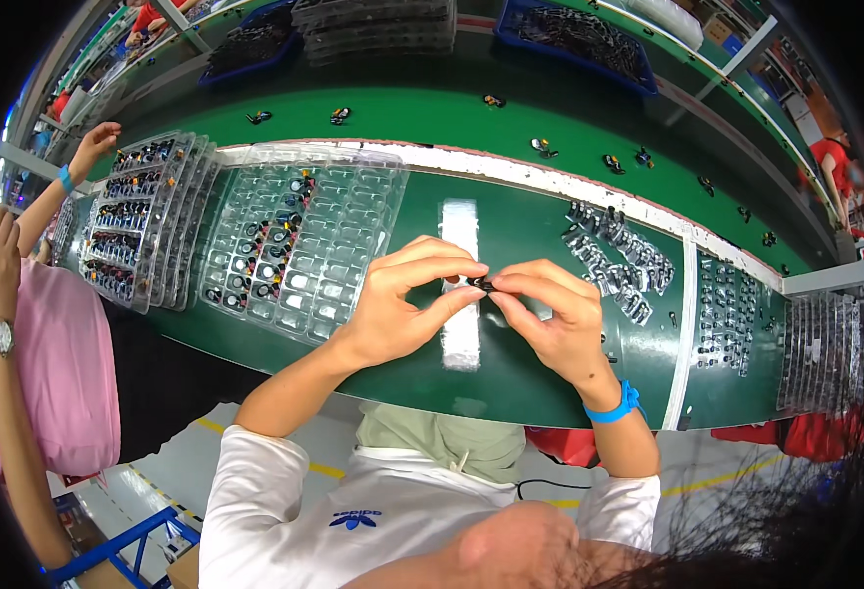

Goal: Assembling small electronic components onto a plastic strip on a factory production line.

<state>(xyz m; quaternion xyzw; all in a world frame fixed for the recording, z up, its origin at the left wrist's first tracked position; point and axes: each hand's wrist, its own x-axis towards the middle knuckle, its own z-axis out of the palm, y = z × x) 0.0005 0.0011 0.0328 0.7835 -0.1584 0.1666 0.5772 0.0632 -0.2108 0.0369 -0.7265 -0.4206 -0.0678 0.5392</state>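
Over a white strip [459, 339] on the green bench, my two hands meet at a small black part [483, 284]. Thumb and forefinger of my left hand [403, 294] pinch it from the left. From the right, the fingertips of my right hand [555, 319] close on its other side; a blue band [621, 403] circles that wrist. The part's exact kind is too small to tell, and fingers cover most of it. Left of my hands lies a clear blister tray [339, 211], with small black parts with coloured bits in some pockets.
Black and clear pieces [619, 260] lie to the right, with rows of small dark parts [725, 314] beyond a white divider. Stacked trays [137, 231] stand left, near a co-worker's arms [44, 206]. Behind a white ledge, a green belt [403, 113] carries scattered small parts; a blue bin [579, 44] stands behind it.
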